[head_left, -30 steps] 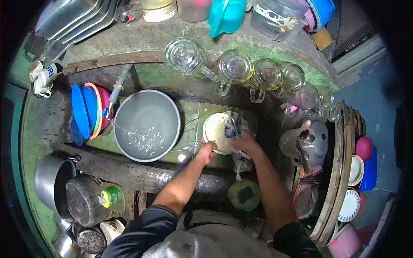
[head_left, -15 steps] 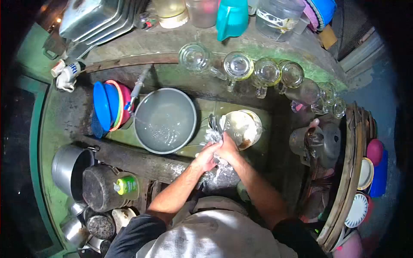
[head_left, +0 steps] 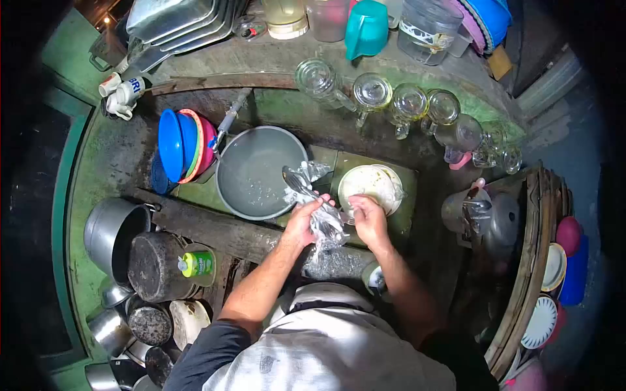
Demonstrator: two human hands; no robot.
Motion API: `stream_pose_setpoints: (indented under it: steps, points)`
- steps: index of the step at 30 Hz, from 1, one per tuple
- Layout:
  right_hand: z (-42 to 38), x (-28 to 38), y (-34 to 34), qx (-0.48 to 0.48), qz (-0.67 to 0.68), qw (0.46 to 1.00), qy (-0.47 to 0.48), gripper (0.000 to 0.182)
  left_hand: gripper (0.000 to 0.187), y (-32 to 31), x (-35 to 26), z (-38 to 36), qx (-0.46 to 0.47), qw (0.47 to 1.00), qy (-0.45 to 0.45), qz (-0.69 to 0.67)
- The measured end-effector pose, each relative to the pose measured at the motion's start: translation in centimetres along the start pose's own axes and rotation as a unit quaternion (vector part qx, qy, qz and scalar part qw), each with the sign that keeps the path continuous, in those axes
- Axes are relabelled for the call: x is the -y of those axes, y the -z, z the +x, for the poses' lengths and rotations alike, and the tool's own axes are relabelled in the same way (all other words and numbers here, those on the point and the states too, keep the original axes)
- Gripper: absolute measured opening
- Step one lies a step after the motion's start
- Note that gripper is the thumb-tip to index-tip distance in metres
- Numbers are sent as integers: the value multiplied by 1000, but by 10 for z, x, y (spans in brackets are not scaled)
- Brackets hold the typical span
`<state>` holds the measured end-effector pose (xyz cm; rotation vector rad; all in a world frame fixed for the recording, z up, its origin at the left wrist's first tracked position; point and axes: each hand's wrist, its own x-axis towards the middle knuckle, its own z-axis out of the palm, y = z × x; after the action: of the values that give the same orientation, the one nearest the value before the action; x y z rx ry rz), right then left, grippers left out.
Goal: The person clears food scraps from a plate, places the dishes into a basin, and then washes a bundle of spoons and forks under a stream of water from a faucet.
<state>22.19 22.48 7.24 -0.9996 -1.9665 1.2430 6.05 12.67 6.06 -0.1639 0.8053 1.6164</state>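
My left hand (head_left: pixel 302 225) is closed around a bunch of soapy metal cutlery (head_left: pixel 329 225), which looks like spoons. White suds cover much of it, and its upper end reaches over the rim of the grey basin (head_left: pixel 223 192). To the right, my right hand (head_left: pixel 370 225) is apart from the bunch, its fingers curled in front of a white bowl (head_left: pixel 392 210) with murky, foamy contents. Whatever those fingers pinch is too small to make out. Rippling water fills the basin below the tap (head_left: pixel 218 140).
Blue and pink plastic basins (head_left: pixel 171 144) lean left of the tap. Upturned glass mugs (head_left: pixel 372 92) line the back ledge. A green soap bottle (head_left: pixel 197 264) stands beside a dark pot (head_left: pixel 153 267) at left. At right, a wooden rail (head_left: pixel 536 241) borders the area.
My hands have come apart: the left moved slightly left with the cutlery, the right moved right to the bowl. The camera view has shifted slightly.
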Motion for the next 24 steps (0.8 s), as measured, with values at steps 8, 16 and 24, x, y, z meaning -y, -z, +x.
stream_pose_setpoints:
  steps: [8, 16, 24]
  points:
    - [-20, 28, 21, 125, 380, 865, -301, 27, 33, -31, -6, -26, 8, 998, -61, 27]
    - [-9, 42, 2, -30, 579, 784, -223, 6, 32, -48, -1, -48, 64, 994, -84, 15]
    - [9, 44, 7, -127, 559, 783, -241, 14, 36, -42, -9, -50, 51, 996, -36, 63]
